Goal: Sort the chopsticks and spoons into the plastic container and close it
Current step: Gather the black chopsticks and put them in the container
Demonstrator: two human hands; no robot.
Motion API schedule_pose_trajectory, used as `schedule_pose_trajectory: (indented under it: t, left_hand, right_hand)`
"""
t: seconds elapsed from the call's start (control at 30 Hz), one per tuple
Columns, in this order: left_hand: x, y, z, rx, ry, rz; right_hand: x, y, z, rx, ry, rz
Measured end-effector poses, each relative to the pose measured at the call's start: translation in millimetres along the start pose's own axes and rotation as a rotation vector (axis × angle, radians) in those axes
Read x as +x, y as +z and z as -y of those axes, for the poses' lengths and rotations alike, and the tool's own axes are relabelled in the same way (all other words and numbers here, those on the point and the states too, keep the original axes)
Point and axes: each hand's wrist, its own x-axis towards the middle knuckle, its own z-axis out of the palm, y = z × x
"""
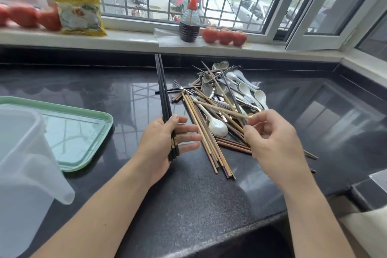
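My left hand [167, 144] holds black chopsticks [163, 94] against its palm with the thumb; they point away toward the window. My right hand [274, 142] pinches the near end of a light wooden chopstick [217, 107] that lies across the pile. The pile [222, 98] of wooden chopsticks, metal spoons, white ceramic spoons and a fork lies on the dark countertop [188, 195] between and beyond my hands. The clear plastic container [23, 169] stands at the near left. Its green lid [83, 132] lies flat on the counter beside it.
On the windowsill stand a yellow food packet [78, 4], a spray bottle [189, 21] with dark liquid, and tomatoes [225, 35]. More tomatoes [27, 16] sit at the far left. The sink edge [366, 190] is at the near right.
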Motion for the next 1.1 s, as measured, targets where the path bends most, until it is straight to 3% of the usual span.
schedule_pose_trajectory:
  t: [0.2, 0.4, 0.53, 0.6, 0.67, 0.8, 0.87, 0.97, 1.1]
  left_hand:
    - [-0.2, 2.0, -0.7, -0.113, 0.045, 0.012]
    - [1.5, -0.3, 2.5, -0.150, 0.081, 0.046]
    - [1.5, -2.2, 2.7, -0.251, 0.007, 0.053]
    - [4.7, -4.2, 2.6, -0.167, 0.052, -0.012]
    - [8.2, -7.2, 2.1, -0.041, 0.217, -0.093]
    - [17.4, -24.5, 1.4, 0.480, 0.754, -0.198]
    - [23.8, -29.4, 7.3, 0.636, 0.708, -0.179]
    - [29.4, -30.1, 15.7, 0.774, 0.523, -0.134]
    - [27.1, -29.2, 12.8, 0.705, 0.534, -0.174]
  right_hand:
    - [0.6, 6.3, 28.7, 0.278, -0.148, -0.076]
    - [-8.1, 79.8, 19.6, 0.065, -0.226, 0.152]
    - [-17.7, 105.2, 15.8, -0.061, -0.321, 0.189]
    - [-11.8, 100.8, 14.4, -0.068, -0.326, 0.332]
    - [-0.6, 83.7, 7.7, -0.026, -0.315, 0.435]
    - [51.6, 28.2, -25.6, -0.232, -0.127, 0.006]
    - [79.5, 5.7, -44.0, -0.389, 0.009, -0.068]
    - [106.5, -9.2, -66.6, -0.562, 0.109, 0.050]
    - [120.7, -7.0, -72.0, -0.648, 0.113, 0.212]
